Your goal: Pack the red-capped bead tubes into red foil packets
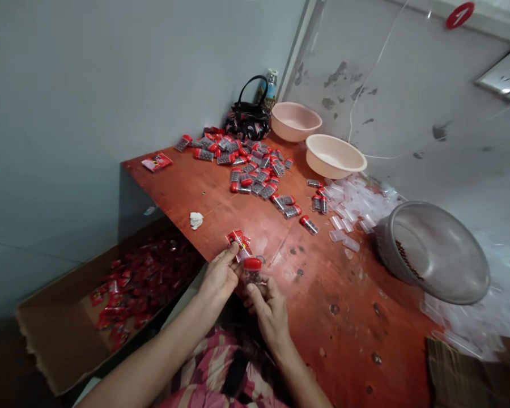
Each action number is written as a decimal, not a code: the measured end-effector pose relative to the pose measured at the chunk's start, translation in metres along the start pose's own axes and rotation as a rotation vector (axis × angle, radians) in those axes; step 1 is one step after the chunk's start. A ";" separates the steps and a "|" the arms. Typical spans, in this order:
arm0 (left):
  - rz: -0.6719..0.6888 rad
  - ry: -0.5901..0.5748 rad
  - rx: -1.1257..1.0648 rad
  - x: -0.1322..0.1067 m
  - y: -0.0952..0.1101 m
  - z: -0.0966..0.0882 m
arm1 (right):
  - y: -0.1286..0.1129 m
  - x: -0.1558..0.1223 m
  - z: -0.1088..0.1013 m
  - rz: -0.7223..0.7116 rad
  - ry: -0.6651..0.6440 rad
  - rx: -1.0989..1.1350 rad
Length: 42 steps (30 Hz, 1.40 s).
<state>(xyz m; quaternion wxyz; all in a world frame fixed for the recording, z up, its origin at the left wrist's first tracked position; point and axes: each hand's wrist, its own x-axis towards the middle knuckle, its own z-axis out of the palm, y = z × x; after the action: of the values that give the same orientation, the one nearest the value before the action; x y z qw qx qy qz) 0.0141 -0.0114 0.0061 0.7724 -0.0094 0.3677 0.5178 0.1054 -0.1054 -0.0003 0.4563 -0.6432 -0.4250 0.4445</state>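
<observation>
A small clear plastic bottle with a red cap and dark contents (pixel 252 272) is upright, or nearly so, at the desk's near edge, gripped between the thumb and fingers of the right hand (pixel 268 309). Just beside it, the left hand (pixel 224 274) pinches a glossy red printed packet (pixel 238 241) between thumb and fingers.

The red-painted wooden desk (pixel 323 334) shows a broad stretch of surface from the right hand across to a round grey translucent basin (pixel 437 252), tilted among clear plastic tubes (pixel 359 198). Ahead of the hands, more surface runs up to a heap of red-capped bottles (pixel 259 170); one stray bottle (pixel 309 225) lies between heap and tubes.

Along the left edge sit a crumpled white scrap (pixel 196 220) and, near the far corner, a flat red packet (pixel 157 162). Below this edge stands a brown cardboard box (pixel 53 340) holding many small red packets (pixel 127 289).
</observation>
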 end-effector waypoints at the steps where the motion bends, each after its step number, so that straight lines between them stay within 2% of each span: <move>1: 0.000 -0.007 -0.010 -0.001 -0.001 0.000 | 0.001 0.001 0.001 -0.004 0.007 0.001; 7: 0.002 -0.055 -0.020 -0.006 -0.004 0.001 | -0.001 0.005 0.004 -0.006 0.009 0.052; 13: 0.048 -0.169 0.143 -0.010 -0.005 0.002 | 0.001 0.010 0.003 -0.031 -0.013 0.082; 16: 0.027 -0.220 0.249 -0.010 -0.004 -0.002 | 0.002 0.012 0.001 -0.045 -0.012 0.088; 21: 0.028 -0.254 0.411 -0.008 -0.003 -0.008 | 0.000 0.014 -0.001 -0.065 -0.003 0.071; 23: 0.026 -0.282 0.475 -0.008 0.001 -0.009 | 0.001 0.016 -0.003 -0.030 -0.051 0.137; 27: -0.079 -0.385 0.604 -0.007 0.009 -0.009 | 0.003 0.020 -0.005 0.110 -0.225 0.372; 29: -0.041 -0.347 0.628 -0.007 0.009 -0.010 | 0.002 0.020 -0.006 0.082 -0.171 0.344; 32: 0.071 -0.256 0.615 -0.008 0.003 -0.012 | -0.001 0.019 -0.005 -0.045 -0.004 0.182; 34: 0.091 -0.256 0.607 -0.010 -0.001 -0.013 | -0.003 0.019 -0.002 -0.028 -0.005 0.204; 38: 0.045 -0.302 0.579 -0.013 -0.001 -0.010 | -0.005 0.021 0.001 0.090 -0.130 0.336; 42: 0.044 -0.269 0.437 -0.014 0.001 -0.006 | -0.008 0.020 0.000 -0.101 0.015 0.070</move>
<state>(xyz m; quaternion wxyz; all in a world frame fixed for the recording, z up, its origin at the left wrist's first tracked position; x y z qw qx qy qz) 0.0076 -0.0246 0.0107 0.7864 0.2349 0.3651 0.4394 0.1095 -0.0843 0.0041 0.5034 -0.6079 -0.4375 0.4308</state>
